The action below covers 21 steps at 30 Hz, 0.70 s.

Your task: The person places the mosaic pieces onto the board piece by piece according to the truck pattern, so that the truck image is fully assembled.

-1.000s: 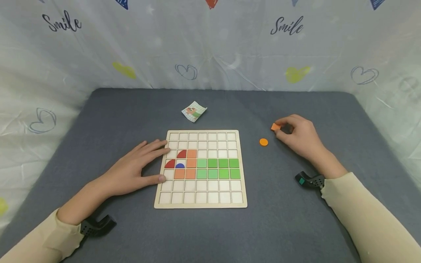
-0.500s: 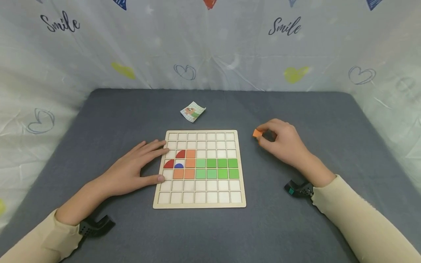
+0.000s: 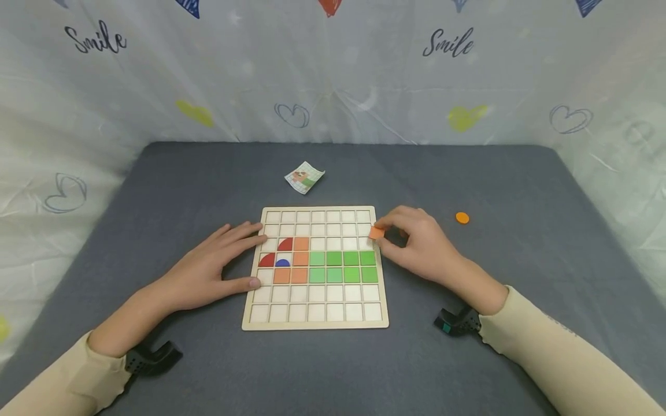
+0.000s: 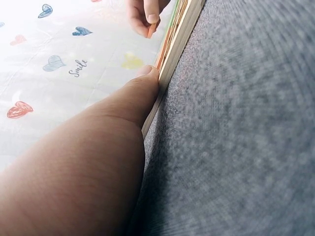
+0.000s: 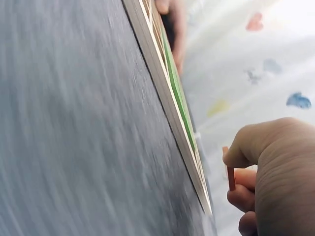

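Note:
A wooden grid board (image 3: 315, 325) lies flat on the table. My left hand (image 3: 208, 271) rests at its left edge, fingers spread straight and thumb on the rim. Pinched between thumb and fingertips, a small orange tile (image 3: 377, 232) is in my right hand (image 3: 421, 245), over the board's upper right edge. In the right wrist view the orange tile (image 5: 230, 169) shows edge-on, apart from the board. Several board cells hold green tiles (image 3: 343, 267), orange tiles (image 3: 300, 259), red quarter-round tiles (image 3: 267, 260) and a blue half-round tile (image 3: 282, 263).
An orange disc (image 3: 462, 218) lies on the dark grey table (image 3: 333, 370) to the right of my right hand. Behind the board sits a small printed pattern card (image 3: 304, 177), its corners curled. A white patterned curtain (image 3: 333, 69) hangs at the table's back.
My right hand has moved left with the orange tile, from the table's right side to the board's edge. An orange disc once hidden by it now shows; another left of it is covered. My left hand stays.

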{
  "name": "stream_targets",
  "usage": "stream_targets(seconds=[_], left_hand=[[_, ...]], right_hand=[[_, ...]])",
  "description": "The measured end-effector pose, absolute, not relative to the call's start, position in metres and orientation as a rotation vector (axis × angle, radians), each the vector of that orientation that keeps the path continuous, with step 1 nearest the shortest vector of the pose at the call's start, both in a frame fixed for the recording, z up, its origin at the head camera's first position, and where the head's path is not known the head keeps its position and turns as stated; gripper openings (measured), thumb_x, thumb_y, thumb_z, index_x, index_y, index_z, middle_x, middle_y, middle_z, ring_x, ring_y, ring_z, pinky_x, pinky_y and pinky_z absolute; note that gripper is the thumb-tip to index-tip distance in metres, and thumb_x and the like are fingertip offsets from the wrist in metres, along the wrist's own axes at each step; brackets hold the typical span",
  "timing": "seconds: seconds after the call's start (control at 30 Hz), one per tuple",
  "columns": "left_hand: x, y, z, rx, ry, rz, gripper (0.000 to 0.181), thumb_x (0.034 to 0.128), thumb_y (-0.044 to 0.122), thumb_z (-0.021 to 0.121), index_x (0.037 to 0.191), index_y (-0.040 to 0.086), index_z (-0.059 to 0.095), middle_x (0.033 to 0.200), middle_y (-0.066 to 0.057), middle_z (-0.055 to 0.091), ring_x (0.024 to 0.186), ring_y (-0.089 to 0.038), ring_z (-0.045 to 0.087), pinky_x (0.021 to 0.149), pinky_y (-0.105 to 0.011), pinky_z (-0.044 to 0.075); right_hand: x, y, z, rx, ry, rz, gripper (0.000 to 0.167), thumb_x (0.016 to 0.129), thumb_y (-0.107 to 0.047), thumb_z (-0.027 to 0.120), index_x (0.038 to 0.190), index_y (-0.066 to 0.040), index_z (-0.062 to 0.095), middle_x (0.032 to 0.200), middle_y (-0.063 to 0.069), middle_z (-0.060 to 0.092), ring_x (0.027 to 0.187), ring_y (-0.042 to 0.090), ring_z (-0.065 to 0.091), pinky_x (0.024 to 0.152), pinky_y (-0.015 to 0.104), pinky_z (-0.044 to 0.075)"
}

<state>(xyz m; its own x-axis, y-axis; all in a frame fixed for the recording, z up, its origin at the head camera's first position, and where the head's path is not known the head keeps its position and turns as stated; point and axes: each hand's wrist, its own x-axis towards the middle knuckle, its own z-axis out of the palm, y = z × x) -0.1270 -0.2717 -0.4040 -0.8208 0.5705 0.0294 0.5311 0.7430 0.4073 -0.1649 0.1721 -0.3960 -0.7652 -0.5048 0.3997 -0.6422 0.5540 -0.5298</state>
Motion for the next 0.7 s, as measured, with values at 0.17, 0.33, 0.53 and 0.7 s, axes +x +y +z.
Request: stream_targets(seconds=[0.17,0.33,0.53,0.7], left_hand=[[-0.125,-0.274,-0.402,0.869,2.85,0.605,0.087,0.0973,0.065,0.076,0.169,0.028,0.044,0.179,0.001,0.029,0.166,-0.031,0.022,0.138,-0.05,0.011],[-0.128,-0.27,-0.404,0.89,2.853,0.615,0.086,0.0977,0.065,0.076,0.17,0.03,0.043,0.179,0.005,0.028,0.167,-0.028,0.021,0.138,-0.048,0.01],[-0.129,-0.271,-0.407,0.887,2.843,0.628,0.087,0.0972,0.065,0.076,0.169,0.029,0.043,0.179,0.003,0.028,0.167,-0.028,0.02,0.138,-0.048,0.009],[-0.13,-0.271,-0.407,0.877,2.838,0.607,0.088,0.0972,0.068,0.074,0.17,0.029,0.042,0.179,-0.001,0.028,0.167,-0.031,0.02,0.138,-0.048,0.009]], right_hand=[[-0.158,0.155,-0.399,1.101,-2.504,0.988,0.015,0.096,-0.015,0.082,0.111,-0.012,0.082,0.106,-0.004,0.074,0.088,0.017,0.064,0.084,0.039,0.049],[-0.152,0.142,-0.398,1.207,-2.412,0.949,0.013,0.094,-0.012,0.081,0.107,-0.011,0.083,0.104,-0.003,0.074,0.094,0.017,0.067,0.082,0.039,0.051],[-0.143,0.124,-0.397,1.283,-2.431,0.937,0.015,0.093,-0.012,0.079,0.107,-0.013,0.083,0.103,-0.006,0.072,0.097,0.014,0.067,0.086,0.037,0.052],[-0.138,0.107,-0.395,1.331,-2.475,0.88,0.017,0.095,-0.015,0.077,0.11,-0.014,0.082,0.106,-0.006,0.071,0.099,0.014,0.065,0.096,0.037,0.053]])
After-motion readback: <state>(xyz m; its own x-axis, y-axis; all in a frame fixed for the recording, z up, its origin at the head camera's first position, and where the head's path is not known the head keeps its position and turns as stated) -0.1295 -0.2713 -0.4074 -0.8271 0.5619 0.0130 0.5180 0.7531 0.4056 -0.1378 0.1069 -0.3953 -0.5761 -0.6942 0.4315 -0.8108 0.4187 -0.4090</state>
